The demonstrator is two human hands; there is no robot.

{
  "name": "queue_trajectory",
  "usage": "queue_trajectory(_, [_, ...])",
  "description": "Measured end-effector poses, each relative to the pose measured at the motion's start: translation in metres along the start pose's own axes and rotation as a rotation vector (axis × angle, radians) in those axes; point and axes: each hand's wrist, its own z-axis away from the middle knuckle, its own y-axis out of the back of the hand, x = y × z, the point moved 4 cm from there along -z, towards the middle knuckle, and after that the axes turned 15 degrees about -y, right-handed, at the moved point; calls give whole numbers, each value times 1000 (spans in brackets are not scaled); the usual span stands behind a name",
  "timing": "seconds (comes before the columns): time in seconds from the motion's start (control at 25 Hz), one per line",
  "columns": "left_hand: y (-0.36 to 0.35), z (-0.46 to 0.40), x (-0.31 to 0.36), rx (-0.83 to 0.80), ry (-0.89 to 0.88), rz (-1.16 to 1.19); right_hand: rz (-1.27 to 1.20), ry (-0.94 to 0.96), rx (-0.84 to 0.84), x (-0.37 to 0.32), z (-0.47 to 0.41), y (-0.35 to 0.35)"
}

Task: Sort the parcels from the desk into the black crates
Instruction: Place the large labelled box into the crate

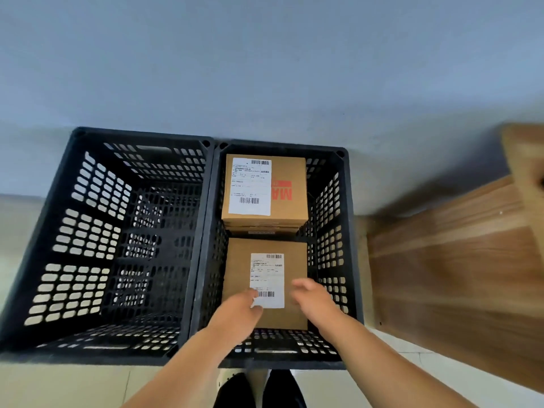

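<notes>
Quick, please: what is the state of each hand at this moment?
Left hand: open, over the near parcel, holding nothing.
Right hand: open, over that parcel too.

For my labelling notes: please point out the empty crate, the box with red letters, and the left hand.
empty crate point(203, 231), head view, right wall.
box with red letters point(290, 178), head view, top face.
left hand point(235, 313), head view, back of hand.

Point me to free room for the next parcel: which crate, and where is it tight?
The left crate holds nothing in view; its whole floor is free between the four walls. The right crate is crowded: far box and near box fill it wall to wall, with both hands, left hand and right hand, over the near one.
</notes>
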Motion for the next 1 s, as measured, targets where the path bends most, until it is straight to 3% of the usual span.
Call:
queue_trajectory(0.24, [41,80,45,132,-108,53,-151,61,77,9,109,16])
queue_trajectory(0.36, [58,114,70,142,-237,-103,-232,95,121,17,161,33])
queue_trajectory(0.52, [65,150,111,177,-337,-46,-337,184,182,33,233,63])
queue_trajectory(0.72, [30,174,179,130,-462,30,-399,280,292,69,301,109])
queue_trajectory(1.0, [-58,199,286,39,-622,-56,-587,315,414,158,368,194])
